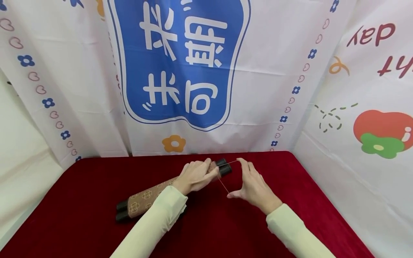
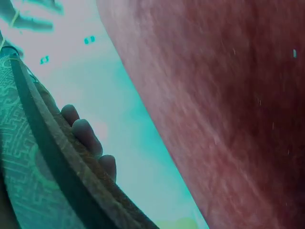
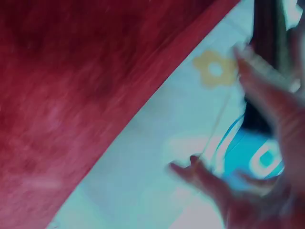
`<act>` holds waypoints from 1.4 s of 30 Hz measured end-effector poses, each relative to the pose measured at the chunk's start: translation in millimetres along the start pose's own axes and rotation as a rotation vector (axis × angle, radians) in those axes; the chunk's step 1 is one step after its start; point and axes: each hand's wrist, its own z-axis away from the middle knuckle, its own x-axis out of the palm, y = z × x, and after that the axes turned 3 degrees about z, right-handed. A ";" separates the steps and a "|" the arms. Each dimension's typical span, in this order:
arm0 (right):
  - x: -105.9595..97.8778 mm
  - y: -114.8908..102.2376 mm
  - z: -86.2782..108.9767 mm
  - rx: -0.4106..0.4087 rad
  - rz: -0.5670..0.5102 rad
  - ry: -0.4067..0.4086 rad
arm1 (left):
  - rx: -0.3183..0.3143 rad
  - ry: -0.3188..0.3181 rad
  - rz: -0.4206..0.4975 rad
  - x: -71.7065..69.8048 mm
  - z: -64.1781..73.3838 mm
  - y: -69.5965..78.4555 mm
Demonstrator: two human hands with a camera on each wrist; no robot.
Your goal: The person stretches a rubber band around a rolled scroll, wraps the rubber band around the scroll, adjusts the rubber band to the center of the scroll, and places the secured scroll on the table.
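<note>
A brown scroll with gold flower motifs (image 1: 146, 195), rolled around two rods with black ends, lies slantwise in the head view. My left hand (image 1: 195, 175) grips it near its right end. In the left wrist view, fingertips (image 2: 86, 136) curl over the edge of the scroll (image 2: 28, 167), which shows a pale pattern and a dark stripe. A thin elastic band (image 1: 223, 185) runs from the scroll's right end to my right hand (image 1: 256, 186). Thumb and fingers of that hand spread apart and stretch the band into a wide loop. The right wrist view is blurred.
A dark red cloth (image 1: 80, 222) covers the table. Behind it hangs a white printed curtain (image 1: 258, 89) with a large blue sign, and another printed sheet (image 1: 338, 150) closes off the right side.
</note>
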 end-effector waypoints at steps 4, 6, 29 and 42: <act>1.3 12.7 -16.8 -0.121 -0.207 -0.166 | 0.045 -0.054 0.053 1.6 8.6 9.0; 1.6 14.7 -22.5 -0.199 -0.284 -0.230 | 0.065 -0.069 0.089 2.2 12.6 11.5; 8.1 31.1 -10.3 0.078 -1.041 -0.481 | 0.227 0.036 0.094 9.2 21.6 13.7; 16.3 -4.9 -11.6 0.358 -0.641 -0.186 | 0.185 -0.002 -0.120 22.6 20.0 24.5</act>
